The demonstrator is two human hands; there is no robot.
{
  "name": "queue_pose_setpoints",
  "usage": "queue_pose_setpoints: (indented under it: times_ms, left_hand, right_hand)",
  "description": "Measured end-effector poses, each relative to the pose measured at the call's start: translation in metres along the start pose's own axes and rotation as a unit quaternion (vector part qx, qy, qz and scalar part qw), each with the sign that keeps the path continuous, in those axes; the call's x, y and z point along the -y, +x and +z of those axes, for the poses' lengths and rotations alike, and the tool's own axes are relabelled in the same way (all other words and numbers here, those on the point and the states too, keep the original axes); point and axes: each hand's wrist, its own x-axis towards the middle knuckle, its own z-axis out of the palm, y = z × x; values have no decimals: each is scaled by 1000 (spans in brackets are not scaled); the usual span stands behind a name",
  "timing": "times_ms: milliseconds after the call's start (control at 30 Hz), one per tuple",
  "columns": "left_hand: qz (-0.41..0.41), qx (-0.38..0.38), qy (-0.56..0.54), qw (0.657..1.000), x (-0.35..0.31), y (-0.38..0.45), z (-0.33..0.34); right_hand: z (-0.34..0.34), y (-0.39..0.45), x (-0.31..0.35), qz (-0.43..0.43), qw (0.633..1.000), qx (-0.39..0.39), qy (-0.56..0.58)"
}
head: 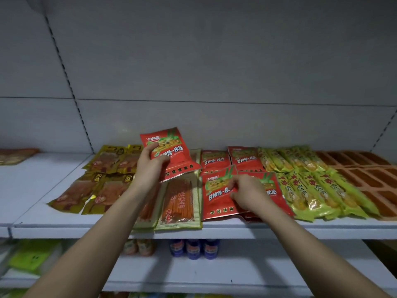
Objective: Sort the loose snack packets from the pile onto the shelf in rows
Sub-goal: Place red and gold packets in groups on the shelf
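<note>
Left hand [150, 166] is curled round a red snack packet [169, 153], thumb on its face; the packet is held tilted above the shelf [64, 224]. Right hand [247, 193] is seen pinching the edge of a second red packet [217, 194], laid flat in the front row beside green packets [318, 190]. Both red packets are glossy, with white lettering.

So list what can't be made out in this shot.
- Head view: how many red packets lie under the front red packet; the right hand covers the stack.
- The stick packet: its top is hidden by the raised red packet in the left hand.
- Bottles below: labels blurred, tops hidden by the shelf edge.
</note>
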Motion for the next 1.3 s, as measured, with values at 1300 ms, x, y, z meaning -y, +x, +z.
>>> queue_pose_setpoints:
  times_ms: [1300]
  left_hand:
    - [30, -136, 671, 728, 7, -1, -14]
  right_hand:
    - [9, 102, 101, -363, 922, 90, 98]
